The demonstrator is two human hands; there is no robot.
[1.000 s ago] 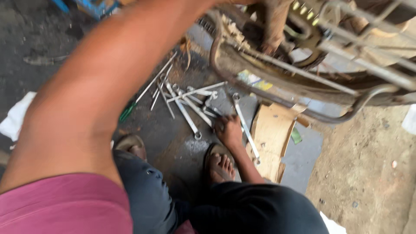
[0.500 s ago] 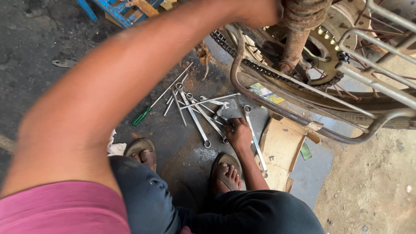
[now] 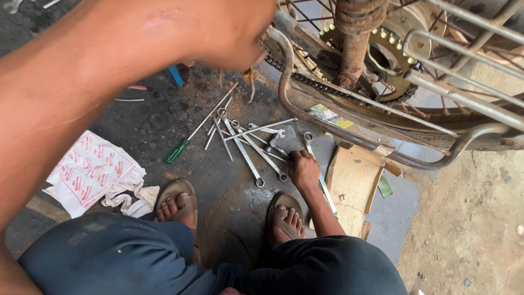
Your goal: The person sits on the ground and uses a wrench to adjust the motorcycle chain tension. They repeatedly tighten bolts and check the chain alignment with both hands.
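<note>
White bag (image 3: 90, 169): a crumpled, flattened white plastic package printed with red markings, lying on the dark ground at lower left, just beside the sandalled left foot (image 3: 177, 205).
Sticker (image 3: 330, 116): a small rectangular label in yellow, white and pale blue-green, stuck on the rusty wheel guard (image 3: 349, 136) near the middle, tilted.
Cardboard (image 3: 352, 183): a flattened brown piece of packaging, plain and unprinted, on the ground right of the right hand (image 3: 303, 170), under the guard rail.
Green slip (image 3: 385, 187): a small green scrap at the cardboard's right edge; too small to tell more.
</note>
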